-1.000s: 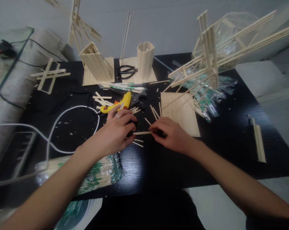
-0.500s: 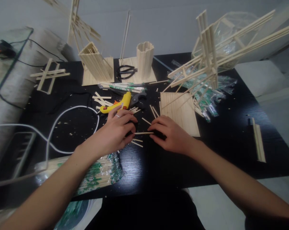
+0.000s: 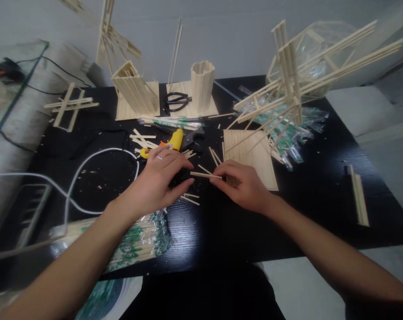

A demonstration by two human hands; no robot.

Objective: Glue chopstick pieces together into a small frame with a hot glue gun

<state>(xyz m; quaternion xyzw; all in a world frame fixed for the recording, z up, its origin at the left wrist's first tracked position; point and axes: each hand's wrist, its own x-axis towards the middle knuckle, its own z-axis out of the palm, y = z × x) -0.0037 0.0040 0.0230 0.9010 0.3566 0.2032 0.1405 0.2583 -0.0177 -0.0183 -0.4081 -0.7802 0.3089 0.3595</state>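
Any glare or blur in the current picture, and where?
Head view: pale glare on the black tabletop, right of the wrapped stick bundle; head view: dim light, with soft detail even on the thin stick in the right hand; head view: edges look stretched and smeared.

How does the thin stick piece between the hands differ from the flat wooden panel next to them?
The thin stick piece is short and narrow, while the flat panel is a broad rectangle of many sticks side by side. The stick piece is pinched in the right hand's fingertips; the panel lies on the black table. Both are pale and look wooden.
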